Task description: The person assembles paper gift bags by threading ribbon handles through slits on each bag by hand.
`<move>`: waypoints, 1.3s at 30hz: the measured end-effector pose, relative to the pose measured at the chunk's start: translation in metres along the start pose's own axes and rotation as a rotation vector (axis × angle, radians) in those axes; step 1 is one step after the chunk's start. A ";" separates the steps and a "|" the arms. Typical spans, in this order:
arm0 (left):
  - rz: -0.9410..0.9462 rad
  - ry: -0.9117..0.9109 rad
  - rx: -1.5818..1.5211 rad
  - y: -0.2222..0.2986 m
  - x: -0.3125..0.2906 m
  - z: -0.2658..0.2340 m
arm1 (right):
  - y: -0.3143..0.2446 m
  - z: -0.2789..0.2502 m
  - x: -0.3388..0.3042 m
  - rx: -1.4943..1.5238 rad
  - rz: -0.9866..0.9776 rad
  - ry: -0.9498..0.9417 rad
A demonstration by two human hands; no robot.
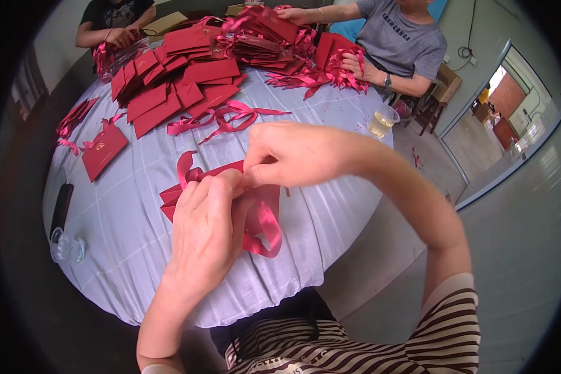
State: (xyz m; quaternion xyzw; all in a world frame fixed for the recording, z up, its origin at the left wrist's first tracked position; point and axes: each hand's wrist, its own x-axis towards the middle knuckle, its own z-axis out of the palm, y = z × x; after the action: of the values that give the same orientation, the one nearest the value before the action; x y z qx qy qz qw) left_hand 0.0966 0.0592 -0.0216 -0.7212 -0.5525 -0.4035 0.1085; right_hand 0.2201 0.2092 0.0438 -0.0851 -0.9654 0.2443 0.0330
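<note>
A red paper gift bag [169, 201] lies near the table's front, mostly covered by my hands. Pink satin ribbon [269, 232] loops out from it on the right, and another piece curls up at its left. My left hand [207, 227] is over the bag, its fingers closed in a pinch on the ribbon. From the right, my right hand [293, 154] reaches across with curled fingers. Its thumb and fingertip press together right against the left fingertips; what they pinch is hidden.
Beyond my hands are a pile of red bags [168, 87], loose ribbon [230, 118] and a single bag [105, 149]. Plastic cups stand at the right edge [383, 119] and left edge [67, 248], beside a dark phone-like object [62, 202]. Two people handle bags across the cloth-covered table [318, 240].
</note>
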 end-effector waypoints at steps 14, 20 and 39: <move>-0.089 -0.051 -0.021 0.005 0.004 -0.006 | 0.015 0.003 0.010 0.309 0.152 -0.132; -0.023 0.002 0.018 0.002 0.006 -0.005 | 0.025 0.014 0.008 0.657 0.104 0.088; -0.062 -0.015 0.034 0.008 0.005 -0.007 | 0.052 0.034 -0.016 1.293 -0.140 0.195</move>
State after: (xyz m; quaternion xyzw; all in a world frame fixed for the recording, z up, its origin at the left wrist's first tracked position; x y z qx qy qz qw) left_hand 0.1006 0.0553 -0.0109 -0.7048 -0.5822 -0.3917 0.1042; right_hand 0.2400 0.2356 -0.0109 -0.0068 -0.6200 0.7635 0.1806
